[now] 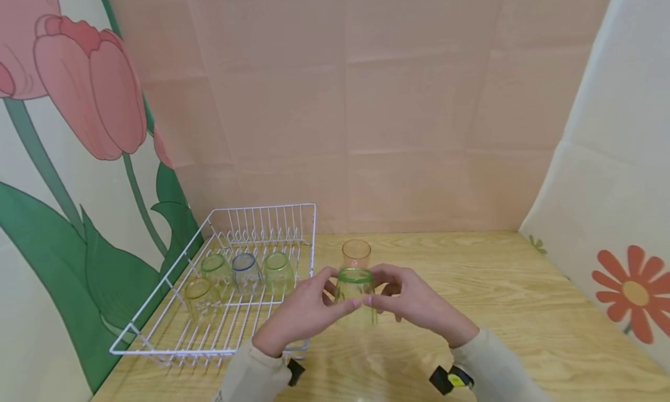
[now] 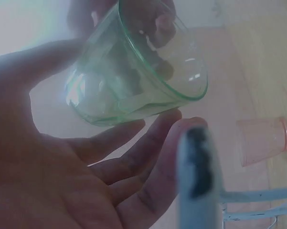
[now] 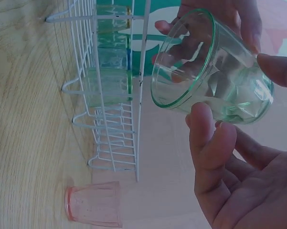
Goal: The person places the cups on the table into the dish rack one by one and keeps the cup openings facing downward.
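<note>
A green glass [image 1: 356,297] is held above the wooden table [image 1: 523,320] between the left hand [image 1: 300,315] and the right hand [image 1: 419,303], fingers curled round it. An orange glass [image 1: 356,253] stands just behind; a white rack [image 1: 173,338] sits left.

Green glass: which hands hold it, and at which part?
Both hands, left and right, pinch the green glass with their fingertips on its side wall.

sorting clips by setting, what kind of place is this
Probably a staged tabletop set dressed like a kitchen drying spot: a wooden table with a white wire dish rack holding cups, enclosed by flower-printed cloth backdrops. Both hands hold a green cup.
</note>
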A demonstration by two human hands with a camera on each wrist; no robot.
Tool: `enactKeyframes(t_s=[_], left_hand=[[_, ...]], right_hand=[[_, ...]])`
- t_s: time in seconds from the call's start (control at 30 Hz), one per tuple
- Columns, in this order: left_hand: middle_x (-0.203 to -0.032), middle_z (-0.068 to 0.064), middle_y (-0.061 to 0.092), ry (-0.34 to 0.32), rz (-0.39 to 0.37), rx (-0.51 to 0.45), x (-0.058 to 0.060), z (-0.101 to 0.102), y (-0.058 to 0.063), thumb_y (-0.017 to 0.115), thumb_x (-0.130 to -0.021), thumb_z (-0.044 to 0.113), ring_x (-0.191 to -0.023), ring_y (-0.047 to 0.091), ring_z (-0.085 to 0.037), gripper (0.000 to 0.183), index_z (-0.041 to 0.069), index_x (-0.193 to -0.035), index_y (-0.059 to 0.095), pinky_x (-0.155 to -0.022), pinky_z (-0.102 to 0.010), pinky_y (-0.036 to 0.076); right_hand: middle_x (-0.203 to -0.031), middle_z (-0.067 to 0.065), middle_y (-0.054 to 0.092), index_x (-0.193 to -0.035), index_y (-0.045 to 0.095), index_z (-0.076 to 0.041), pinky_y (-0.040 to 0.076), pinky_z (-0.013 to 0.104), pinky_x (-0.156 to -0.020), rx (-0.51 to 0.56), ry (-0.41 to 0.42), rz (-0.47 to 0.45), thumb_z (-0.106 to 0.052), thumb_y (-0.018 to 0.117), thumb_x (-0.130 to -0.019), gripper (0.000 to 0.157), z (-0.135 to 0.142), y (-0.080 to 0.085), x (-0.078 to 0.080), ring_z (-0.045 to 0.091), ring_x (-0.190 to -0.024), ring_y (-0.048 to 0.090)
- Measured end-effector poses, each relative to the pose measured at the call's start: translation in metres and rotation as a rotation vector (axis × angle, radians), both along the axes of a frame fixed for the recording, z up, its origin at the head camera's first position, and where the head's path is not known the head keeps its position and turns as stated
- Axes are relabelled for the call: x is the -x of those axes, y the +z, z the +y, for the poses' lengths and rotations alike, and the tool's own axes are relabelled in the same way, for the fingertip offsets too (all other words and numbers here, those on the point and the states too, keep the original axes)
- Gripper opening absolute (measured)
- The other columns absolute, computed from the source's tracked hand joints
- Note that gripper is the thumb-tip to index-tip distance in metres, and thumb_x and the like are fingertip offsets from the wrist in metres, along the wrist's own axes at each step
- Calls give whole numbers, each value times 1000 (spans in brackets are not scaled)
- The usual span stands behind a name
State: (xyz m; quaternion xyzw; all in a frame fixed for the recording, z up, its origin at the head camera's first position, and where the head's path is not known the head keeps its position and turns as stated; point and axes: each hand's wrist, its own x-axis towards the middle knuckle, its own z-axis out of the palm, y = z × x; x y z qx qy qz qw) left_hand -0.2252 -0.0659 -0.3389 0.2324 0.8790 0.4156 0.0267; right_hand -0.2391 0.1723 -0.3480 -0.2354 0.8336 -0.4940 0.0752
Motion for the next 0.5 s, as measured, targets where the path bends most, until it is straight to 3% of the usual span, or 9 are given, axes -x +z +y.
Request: enactKeyframes(t_s=[0.13,0.27,0.5], left_hand=[[-98,2,67,22,6,-18,0,-1,-1,66,-90,57,-82,64,-10,61,14,-131,57,-67,-30,54],[-98,2,67,39,16,-29,-1,0,-2,67,-91,54,-84,64,-11,57,14,-130,57,-68,-31,54],[-103,1,67,34,35,-15,-4,2,-2,69,-88,57,-91,63,-15,59,15,-128,56,-73,-35,54]], right_hand=[[-118,12,66,-137,55,-12,50,35,-48,-36,1,4,-34,74,-91,54,1,0,0,26,-80,64],[-120,11,65,-138,55,-14,53,37,-57,-110,9,23,-37,77,-87,61,1,-3,0,24,-83,62],[-113,1,66,-129,60,-16,54,35,-67,-138,52,83,-37,80,-85,53,-1,-8,1,22,-84,63]])
